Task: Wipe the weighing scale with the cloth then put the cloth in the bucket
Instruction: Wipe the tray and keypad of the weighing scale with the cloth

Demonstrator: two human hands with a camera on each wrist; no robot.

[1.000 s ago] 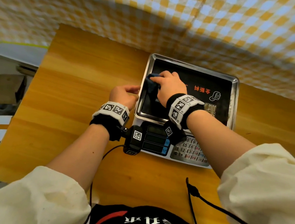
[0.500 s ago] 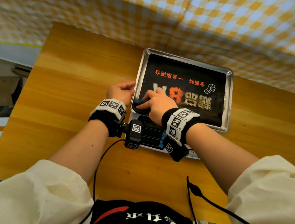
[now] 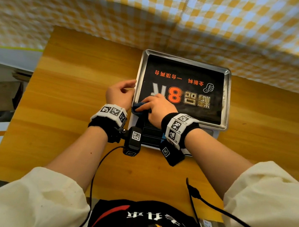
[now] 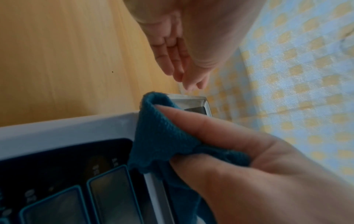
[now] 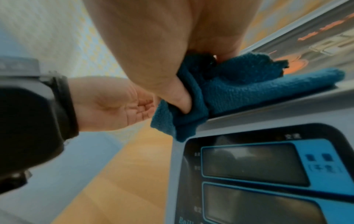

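Note:
The weighing scale (image 3: 226, 105) stands on a wooden table, its steel tray covered by a black printed sheet. My right hand (image 3: 150, 107) grips a bunched dark blue cloth (image 3: 138, 109) and presses it on the tray's near left corner, above the display (image 5: 254, 163). The right wrist view shows the thumb curled into the cloth (image 5: 249, 87). My left hand (image 3: 127, 87) lies beside the tray's left edge with relaxed fingers (image 4: 170, 60) near the rim, holding nothing. The cloth (image 4: 162, 136) hangs over the scale's white body. No bucket is in view.
The wooden table (image 3: 71, 104) extends left and right of the scale. A yellow checked cloth (image 3: 174, 19) hangs behind it. Black cables (image 3: 209, 204) run from the wrist cameras across the table's near edge. Boxes (image 3: 0, 94) sit on the floor at the left.
My right hand has drawn the cloth from the tray's far left area down to its near left corner. The left hand has stayed beside the tray's left edge.

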